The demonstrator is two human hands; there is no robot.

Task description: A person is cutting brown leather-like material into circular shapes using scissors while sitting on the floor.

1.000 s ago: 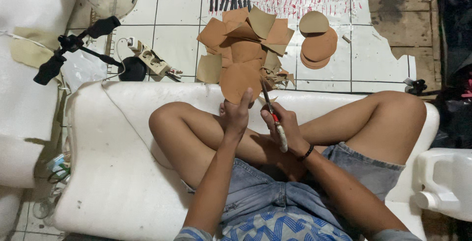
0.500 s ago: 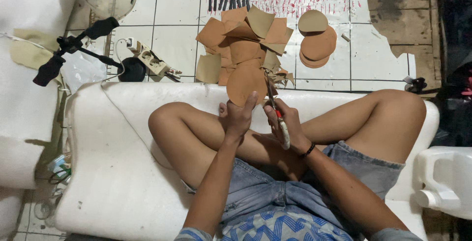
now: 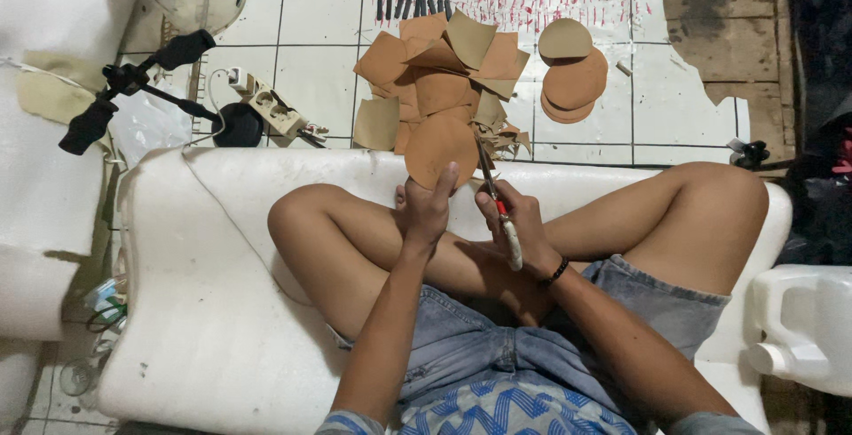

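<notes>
The left hand (image 3: 426, 209) gripped a brown disc (image 3: 441, 146) by its lower edge, thumb up across the face, holding it upright above the crossed legs. Just right of it, the right hand (image 3: 519, 226) was wrapped round scissors (image 3: 495, 200), blades at the disc's right rim. Beyond both hands lay a heap of brown scraps (image 3: 444, 67) and, further right, stacked discs (image 3: 572, 75) on the tiled floor (image 3: 319, 9).
</notes>
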